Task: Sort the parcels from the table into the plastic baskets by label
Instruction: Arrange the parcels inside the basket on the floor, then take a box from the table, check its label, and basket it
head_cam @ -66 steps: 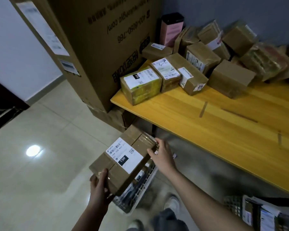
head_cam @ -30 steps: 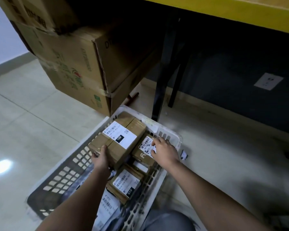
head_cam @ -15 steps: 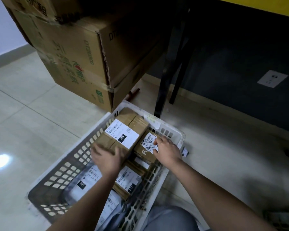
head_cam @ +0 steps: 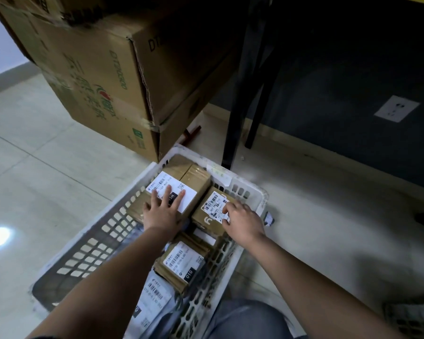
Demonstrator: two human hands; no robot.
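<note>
Two hands down in the white basket (head_cam: 252, 192), head view only. Left hand (head_cam: 163, 211), fingers straight and spread, presses flat on the 15H parcel (head_cam: 196, 177) at the basket's far end, gripping nothing. Right hand (head_cam: 242, 221) pinches the label of the smaller parcel (head_cam: 206, 216) just beside it. 010 parcel (head_cam: 181, 263) sits nearer the basket's near end. Taped cardboard: looks stiff, light, slightly slick; best taken by opposite side edges.

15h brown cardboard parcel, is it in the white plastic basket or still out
In. The 15H brown cardboard parcel lies inside the white plastic basket, left hand flat on it.
</note>
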